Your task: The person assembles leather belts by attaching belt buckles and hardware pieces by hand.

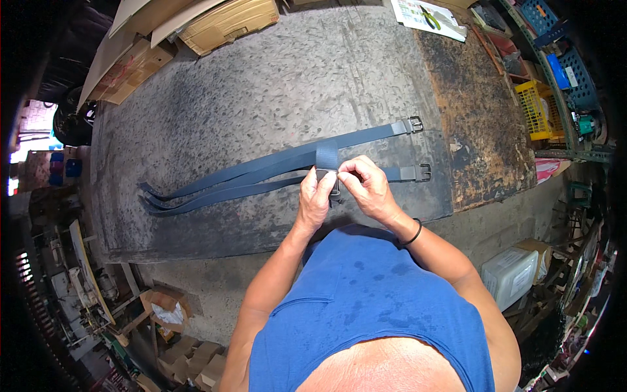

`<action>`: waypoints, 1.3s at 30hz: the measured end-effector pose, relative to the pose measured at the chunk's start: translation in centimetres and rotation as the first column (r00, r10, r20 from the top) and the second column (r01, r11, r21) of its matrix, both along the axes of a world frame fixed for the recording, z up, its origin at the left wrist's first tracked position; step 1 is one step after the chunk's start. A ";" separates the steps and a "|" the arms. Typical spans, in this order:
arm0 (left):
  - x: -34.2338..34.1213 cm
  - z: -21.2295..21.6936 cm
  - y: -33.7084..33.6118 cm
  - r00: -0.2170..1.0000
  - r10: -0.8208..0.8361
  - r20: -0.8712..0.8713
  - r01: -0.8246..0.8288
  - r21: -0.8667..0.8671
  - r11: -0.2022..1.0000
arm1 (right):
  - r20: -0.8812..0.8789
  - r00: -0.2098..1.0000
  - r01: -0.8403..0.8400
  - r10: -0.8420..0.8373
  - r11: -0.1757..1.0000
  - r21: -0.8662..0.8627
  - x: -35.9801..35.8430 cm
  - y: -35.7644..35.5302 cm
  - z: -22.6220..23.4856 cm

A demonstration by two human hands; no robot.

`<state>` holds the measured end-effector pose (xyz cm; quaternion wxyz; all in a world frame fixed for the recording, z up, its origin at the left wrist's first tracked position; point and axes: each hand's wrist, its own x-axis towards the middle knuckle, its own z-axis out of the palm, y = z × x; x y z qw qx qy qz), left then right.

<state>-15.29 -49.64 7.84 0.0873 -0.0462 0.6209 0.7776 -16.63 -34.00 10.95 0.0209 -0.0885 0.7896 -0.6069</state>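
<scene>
My left hand (315,201) and my right hand (370,189) meet close to my body at the near side of the worktable. Between them they pinch the end of a dark blue-grey belt (326,155), whose wide band extends away from me over the other straps. A dark metal buckle (335,190) shows just below my fingertips, partly hidden by them. Beneath and beside my hands lie more belts. One far belt (362,136) ends at the right in a grey tab with a buckle (415,124); a nearer one ends in another buckle (425,172).
The belts lie on a worn grey tabletop (248,91), with a brown scuffed board (480,124) at its right. Cardboard boxes (228,26) stand along the back left. Pliers (430,18) rest on a white sheet at the back right. A yellow basket (534,111) sits on the right shelf.
</scene>
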 end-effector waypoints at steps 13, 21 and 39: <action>-0.2 1.6 0.1 0.994 -0.015 -0.112 -0.002 -0.147 0.989 | 0.044 0.999 0.016 -0.016 1.000 -0.012 0.3 0.3 -0.1; -0.2 1.2 0.0 0.995 0.013 -0.101 -0.041 -0.277 0.960 | 0.055 0.998 0.023 -0.022 1.000 -0.020 0.6 0.4 -0.7; 2.7 1.0 -1.2 0.991 0.079 -0.104 -0.074 0.053 0.996 | 0.081 0.994 -0.083 0.077 0.994 0.074 2.5 2.2 -1.2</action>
